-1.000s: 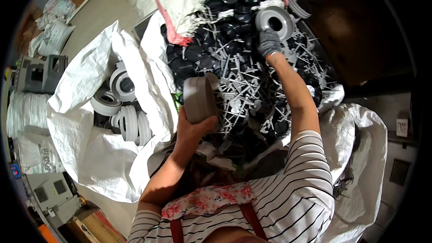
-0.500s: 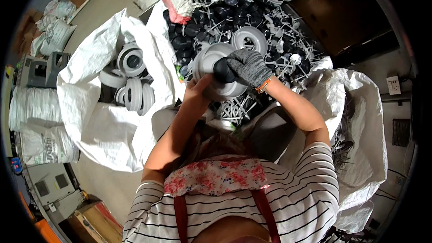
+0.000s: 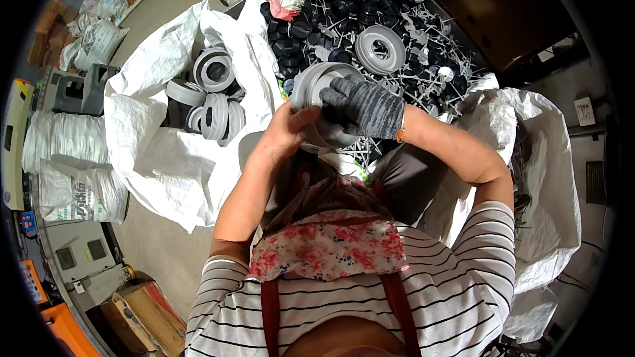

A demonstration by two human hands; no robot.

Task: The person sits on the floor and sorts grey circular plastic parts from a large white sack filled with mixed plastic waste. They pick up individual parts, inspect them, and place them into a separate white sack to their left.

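Note:
My bare left hand (image 3: 283, 133) grips the near left rim of a wide grey plastic ring (image 3: 306, 87), thumb toward its inside. My right hand (image 3: 368, 107), in a grey knitted glove, reaches over the ring with its fingers curled down into the middle. Beneath those fingers a dark round cap (image 3: 335, 116) shows in part; the glove hides the rest. Just beyond lies another grey ring (image 3: 380, 49), resting on a heap of black caps (image 3: 288, 47) and thin grey plastic pieces (image 3: 423, 59).
On the left an opened white sack (image 3: 145, 102) holds several grey rings (image 3: 213, 70). Another white sack (image 3: 546, 178) stands at the right with thin scraps inside. A cardboard box (image 3: 142, 324) sits at the lower left. White bags (image 3: 79, 188) are stacked along the left side.
The gloved hand has turned palm-down and pushed deeper into the ring, now covering most of the dark cap. The whole view has shifted slightly.

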